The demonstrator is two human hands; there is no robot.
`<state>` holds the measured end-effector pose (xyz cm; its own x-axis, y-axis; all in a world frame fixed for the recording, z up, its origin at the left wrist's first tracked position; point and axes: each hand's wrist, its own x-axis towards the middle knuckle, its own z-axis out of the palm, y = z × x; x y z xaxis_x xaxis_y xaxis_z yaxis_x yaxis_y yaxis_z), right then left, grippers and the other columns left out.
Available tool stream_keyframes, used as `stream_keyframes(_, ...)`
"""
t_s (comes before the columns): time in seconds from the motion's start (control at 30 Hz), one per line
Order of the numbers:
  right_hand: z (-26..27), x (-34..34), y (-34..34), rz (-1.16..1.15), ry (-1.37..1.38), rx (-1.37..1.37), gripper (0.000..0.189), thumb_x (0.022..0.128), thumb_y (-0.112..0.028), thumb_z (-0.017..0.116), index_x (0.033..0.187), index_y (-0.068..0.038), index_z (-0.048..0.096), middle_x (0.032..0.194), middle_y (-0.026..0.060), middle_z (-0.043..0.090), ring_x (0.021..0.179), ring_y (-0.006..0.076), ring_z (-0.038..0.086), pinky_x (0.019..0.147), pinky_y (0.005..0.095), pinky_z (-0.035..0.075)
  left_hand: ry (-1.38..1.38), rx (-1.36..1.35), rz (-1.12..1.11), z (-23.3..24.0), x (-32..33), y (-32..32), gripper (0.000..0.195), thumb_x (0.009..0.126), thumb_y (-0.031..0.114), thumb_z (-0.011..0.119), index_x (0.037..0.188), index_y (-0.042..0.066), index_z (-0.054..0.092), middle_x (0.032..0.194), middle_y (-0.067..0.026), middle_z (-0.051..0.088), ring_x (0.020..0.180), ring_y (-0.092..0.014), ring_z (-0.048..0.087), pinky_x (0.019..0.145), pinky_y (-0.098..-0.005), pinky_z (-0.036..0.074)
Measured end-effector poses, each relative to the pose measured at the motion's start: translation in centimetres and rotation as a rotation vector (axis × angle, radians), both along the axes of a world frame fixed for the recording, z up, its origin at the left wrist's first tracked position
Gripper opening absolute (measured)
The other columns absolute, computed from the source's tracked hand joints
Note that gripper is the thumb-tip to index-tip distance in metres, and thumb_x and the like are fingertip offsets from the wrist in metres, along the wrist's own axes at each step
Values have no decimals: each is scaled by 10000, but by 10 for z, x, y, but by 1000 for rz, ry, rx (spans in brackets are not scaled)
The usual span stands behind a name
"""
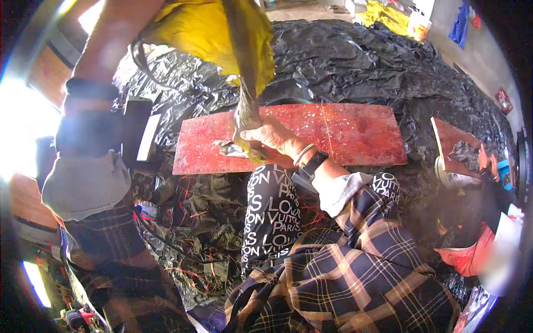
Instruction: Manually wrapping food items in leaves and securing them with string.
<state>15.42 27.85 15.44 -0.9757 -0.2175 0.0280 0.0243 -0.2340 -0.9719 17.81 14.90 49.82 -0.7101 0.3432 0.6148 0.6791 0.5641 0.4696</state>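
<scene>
A large yellow and brown dried leaf, which looks like tobacco, hangs from the top edge of the view over a red board. Its narrow, twisted grey-brown end is pinched between the thumb and fingers of my right hand, just above the board. My left forearm rises at the left, and the hand itself is cut off by the top edge. A small crumpled leaf piece lies on the board under my right hand. Pale flecks dot the board, which sits in front of my knees.
Wrinkled black plastic sheeting covers the floor. Dark leaf scraps and red strands lie beside my legs. At right, a co-worker's hands touch a grey leaf on another red board. A white bucket stands far back.
</scene>
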Motion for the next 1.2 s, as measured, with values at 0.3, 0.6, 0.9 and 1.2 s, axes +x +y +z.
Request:
stream_keyframes(0.3,52,33,169,-440,130,446,269,784,-204,746,993,-39,709,874,11,687,766,115,618,708,274,504,-185,-134,-38,-85,-125,-128,264,854,249,635,978,27,707,781,-102,643,691,-224,613,679,-331,516)
stream_keyframes(0.6,106,97,255,-487,289,1308,243,804,-213,719,993,-61,705,907,86,718,832,189,671,781,319,519,-209,-491,-259,-271,-190,-96,255,853,241,659,972,20,703,824,-125,678,779,-243,650,744,-364,519)
stream_keyframes(0.9,-32,140,274,-303,161,1430,486,760,-175,721,1218,-41,630,1210,177,626,1157,322,579,1008,397,448,-569,-45,53,-404,-80,-130,217,887,206,629,1048,81,706,989,-169,697,873,-292,687,753,-385,536)
stream_keyframes(1.2,-39,163,298,-463,-42,1280,390,836,-124,703,1214,-54,635,1127,81,668,990,186,617,919,337,488,-1194,-459,-14,-670,204,-230,619,699,364,764,1206,37,627,1089,-221,660,1035,-418,612,887,-459,503)
